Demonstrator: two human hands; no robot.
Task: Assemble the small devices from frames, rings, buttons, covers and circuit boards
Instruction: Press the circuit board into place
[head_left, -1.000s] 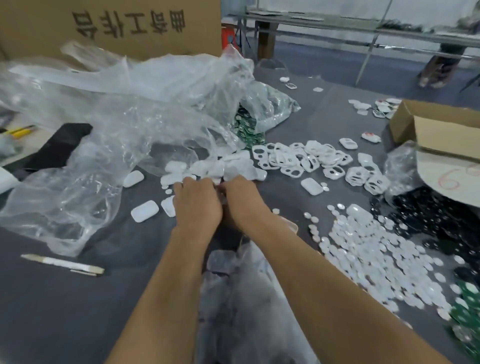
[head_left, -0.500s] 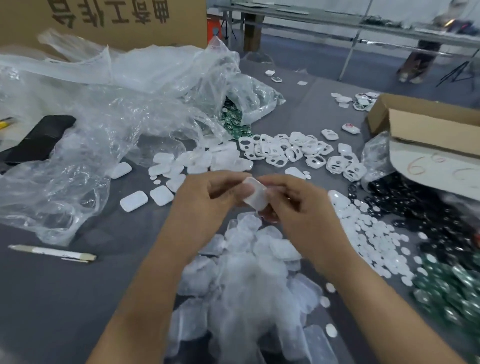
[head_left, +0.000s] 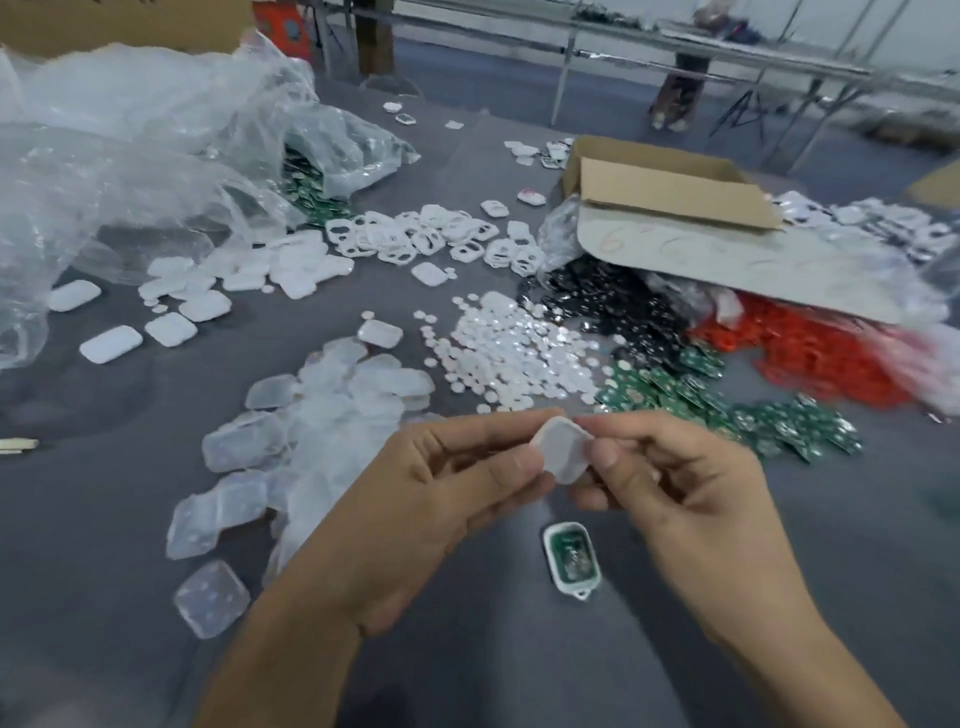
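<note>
Left hand (head_left: 447, 478) and right hand (head_left: 670, 493) meet just below the middle of my view. Each pinches one edge of a single translucent cover (head_left: 563, 453) between thumb and forefinger, and the remaining fingers are loosely curled and carry nothing. The cover is held clear of the tabletop (head_left: 104, 545), tilted; which face points at me I can't tell. At six o'clock from it, lying flat, is a white frame (head_left: 577, 588) with a green circuit board (head_left: 570, 553) seated inside, its small loop end nearest me. Cover and frame are apart.

My read is that the step in hand is capping that frame. To do it well I'd turn the cover until its rounded outline matches the frame's, hollow side down, then lower it square rather than corner first and press evenly round the rim. One hand ought to drop and steady the frame, since it looks light and could skate on the grey surface. Thin plastic like this probably flexes, so a hard pinch may warp it.

Spare covers (head_left: 332, 410) are heaped at ten o'clock from the hands, white buttons (head_left: 514, 358) at twelve, loose circuit boards (head_left: 727, 410) at two.
</note>
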